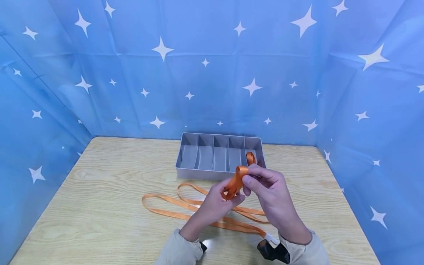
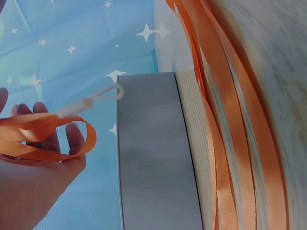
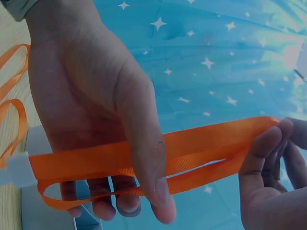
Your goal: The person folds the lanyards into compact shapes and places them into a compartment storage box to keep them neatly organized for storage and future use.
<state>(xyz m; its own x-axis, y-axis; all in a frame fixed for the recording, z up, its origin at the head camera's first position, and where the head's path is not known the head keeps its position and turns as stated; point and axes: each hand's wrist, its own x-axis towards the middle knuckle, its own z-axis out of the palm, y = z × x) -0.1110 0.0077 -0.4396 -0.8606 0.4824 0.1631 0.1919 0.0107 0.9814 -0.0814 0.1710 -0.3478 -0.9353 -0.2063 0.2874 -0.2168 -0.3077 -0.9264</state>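
A folded orange lanyard (image 1: pixel 234 185) stretches between my two hands above the table. My left hand (image 1: pixel 213 206) holds its lower part, thumb laid across the bands. With thumb and fingertips my right hand (image 1: pixel 275 195) pinches the looped upper end. A white plastic fitting (image 3: pixel 20 169) sits at the lanyard's end beside the left palm in the right wrist view. In the left wrist view, a thin white cord loop (image 2: pixel 108 92) sticks out from that fitting. Both hands are just in front of a grey divided box (image 1: pixel 198 175).
More orange lanyards (image 1: pixel 162 212) lie in long loops on the wooden table (image 1: pixel 99 206), passing beneath the hands. Another white fitting (image 1: pixel 271 239) is near the right wrist. A coiled orange lanyard (image 1: pixel 250 158) rests in the box's rightmost compartment. Blue star-patterned cloth (image 1: pixel 212 81) surrounds the table.
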